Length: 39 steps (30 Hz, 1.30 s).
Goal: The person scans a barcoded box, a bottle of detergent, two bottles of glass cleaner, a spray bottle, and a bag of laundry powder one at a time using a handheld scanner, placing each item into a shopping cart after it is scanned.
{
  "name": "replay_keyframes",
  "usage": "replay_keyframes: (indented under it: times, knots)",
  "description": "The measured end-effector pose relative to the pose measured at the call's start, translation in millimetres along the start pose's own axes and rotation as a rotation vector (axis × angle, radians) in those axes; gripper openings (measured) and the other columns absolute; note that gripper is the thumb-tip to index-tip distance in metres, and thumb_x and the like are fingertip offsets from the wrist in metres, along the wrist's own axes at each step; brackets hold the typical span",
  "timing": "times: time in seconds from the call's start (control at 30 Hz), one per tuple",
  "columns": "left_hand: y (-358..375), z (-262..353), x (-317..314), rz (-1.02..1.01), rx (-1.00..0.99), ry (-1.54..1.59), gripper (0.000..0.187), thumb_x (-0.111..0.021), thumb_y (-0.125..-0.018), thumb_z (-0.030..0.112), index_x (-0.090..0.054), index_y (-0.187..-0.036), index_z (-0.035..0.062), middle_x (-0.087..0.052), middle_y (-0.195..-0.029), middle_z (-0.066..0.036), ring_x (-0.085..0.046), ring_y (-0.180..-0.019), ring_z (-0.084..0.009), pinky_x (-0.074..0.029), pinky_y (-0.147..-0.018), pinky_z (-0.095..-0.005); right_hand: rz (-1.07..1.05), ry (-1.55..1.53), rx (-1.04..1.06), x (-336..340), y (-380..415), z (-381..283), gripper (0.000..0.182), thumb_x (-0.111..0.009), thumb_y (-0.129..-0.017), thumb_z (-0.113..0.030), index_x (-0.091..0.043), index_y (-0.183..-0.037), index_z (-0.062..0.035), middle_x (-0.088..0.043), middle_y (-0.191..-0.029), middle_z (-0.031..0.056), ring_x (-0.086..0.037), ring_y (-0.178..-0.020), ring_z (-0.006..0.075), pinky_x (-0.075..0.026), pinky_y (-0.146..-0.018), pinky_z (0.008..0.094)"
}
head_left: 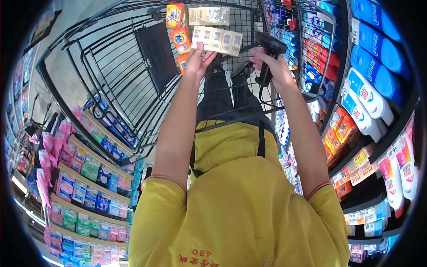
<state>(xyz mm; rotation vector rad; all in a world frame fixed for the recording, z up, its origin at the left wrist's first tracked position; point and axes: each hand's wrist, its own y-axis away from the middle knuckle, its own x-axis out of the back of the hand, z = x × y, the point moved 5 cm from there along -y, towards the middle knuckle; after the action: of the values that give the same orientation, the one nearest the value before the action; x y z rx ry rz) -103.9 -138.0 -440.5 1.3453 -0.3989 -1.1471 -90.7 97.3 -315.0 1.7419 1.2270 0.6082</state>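
My left hand [199, 62] grips the near edge of a cream pack with a row of barcodes [217, 41], thumb on its upper face. Behind it in the shopping cart [111, 71] lies a similar pale pack [209, 16]. Beside them is a column of orange Tide packs [181, 40] with an orange-red OMO pack [176, 15] at its far end. In my right hand [276, 66] is a black handheld barcode scanner [269, 44], its head near the barcode pack but apart from it. A cord hangs from the scanner's handle.
The cart's wire basket surrounds both hands, with a dark panel [156, 55] on its left. Close on the right, shelves hold blue bottles [378, 58], white bottles [369, 95] and orange packs [341, 129]. More shelves with small coloured packs [84, 191] stand at the left.
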Motion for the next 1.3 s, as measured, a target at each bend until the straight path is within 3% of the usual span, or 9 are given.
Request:
replay_keyframes:
  times: [0.27,0.53,0.73,0.9,0.97,1.07,1.1,1.13,1.3]
  knots:
    - [-81,31,-13,0.068,-0.042,0.078,0.039,-0.053,-0.094,0.033,-0.046,-0.122,0.0067,-0.053,-0.117,-0.012,-0.054,-0.108,-0.0281,-0.050,-0.095,-0.0437,-0.027,-0.091,-0.128,-2,-21,24,0.020,-0.065,-0.085,-0.011,-0.054,-0.101,-0.0054,-0.064,-0.108,0.0156,-0.065,-0.093,0.0204,-0.054,-0.075,0.0281]
    - [-97,33,-31,-0.047,0.034,0.160,0.040,-0.028,-0.102,0.029,-0.033,-0.130,0.0007,-0.046,-0.130,-0.016,-0.052,-0.114,-0.0289,-0.042,-0.102,-0.0506,0.013,-0.279,-0.239,15,0,41,0.022,-0.063,-0.087,-0.016,-0.055,-0.102,-0.0028,-0.063,-0.098,0.0120,-0.059,-0.074,0.0144,-0.052,-0.067,0.0265]
    - [-43,26,-18,-0.134,0.126,-0.512,0.046,-0.045,-0.097,0.020,-0.032,-0.138,0.0040,-0.043,-0.136,-0.011,-0.049,-0.119,-0.0229,-0.045,-0.096,-0.0449,-0.054,-0.349,-0.145,64,112,19,0.027,-0.059,-0.088,-0.019,-0.051,-0.109,-0.0046,-0.056,-0.084,0.0075,-0.054,-0.070,0.0161,-0.046,-0.064,0.0299]
    - [37,21,35,-0.271,-0.044,-1.449,0.033,-0.053,-0.092,0.020,-0.054,-0.119,0.0015,-0.065,-0.094,-0.011,-0.061,-0.089,-0.0196,-0.047,-0.081,-0.0342,0.140,-0.367,-0.121,118,185,26,0.027,-0.061,-0.086,-0.019,-0.052,-0.108,-0.0074,-0.058,-0.092,0.0069,-0.060,-0.084,0.0205,-0.050,-0.072,0.0344]
    - [75,17,58,-0.413,-0.258,-1.562,0.041,-0.054,-0.091,0.027,-0.053,-0.122,0.0010,-0.063,-0.103,-0.017,-0.060,-0.098,-0.0270,-0.046,-0.086,-0.0355,0.285,-0.221,-0.106,139,189,42,0.027,-0.065,-0.084,-0.017,-0.054,-0.108,-0.0099,-0.058,-0.097,0.0050,-0.062,-0.098,0.0237,-0.053,-0.077,0.0386]
    - [126,13,78,-0.376,-0.204,-1.661,0.048,-0.054,-0.091,0.033,-0.050,-0.129,0.0049,-0.059,-0.119,-0.023,-0.057,-0.111,-0.0320,-0.044,-0.092,-0.0370,0.236,-0.130,0.030,151,164,69,0.020,-0.069,-0.081,-0.020,-0.062,-0.095,-0.0090,-0.059,-0.090,0.0001,-0.056,-0.080,0.0111,-0.045,-0.074,0.0272]
    - [141,13,78,-0.338,0.031,-1.647,0.048,-0.052,-0.091,0.034,-0.050,-0.130,0.0066,-0.057,-0.123,-0.021,-0.054,-0.116,-0.0330,-0.041,-0.097,-0.0359,0.197,-0.129,0.134,143,151,70,0.023,-0.069,-0.081,-0.021,-0.062,-0.099,-0.0081,-0.059,-0.091,-0.0011,-0.054,-0.086,0.0102,-0.042,-0.078,0.0265]
    - [144,7,89,-0.355,-0.018,-1.732,0.049,-0.053,-0.093,0.030,-0.049,-0.128,-0.0027,-0.058,-0.122,-0.020,-0.055,-0.116,-0.0262,-0.041,-0.097,-0.0313,0.196,-0.165,0.212,123,151,53,0.022,-0.068,-0.081,-0.020,-0.063,-0.099,-0.0077,-0.059,-0.092,-0.0013,-0.052,-0.089,0.0097,-0.040,-0.080,0.0270]
    - [179,25,59,-0.289,-0.212,-1.833,0.047,-0.049,-0.094,0.036,-0.056,-0.120,-0.0017,-0.063,-0.112,-0.020,-0.059,-0.108,-0.0335,-0.044,-0.092,-0.0358,0.214,-0.189,0.308,107,142,36,0.014,-0.068,-0.079,-0.012,-0.062,-0.091,-0.0077,-0.059,-0.082,-0.0019,-0.054,-0.079,0.0087,-0.041,-0.069,0.0264]
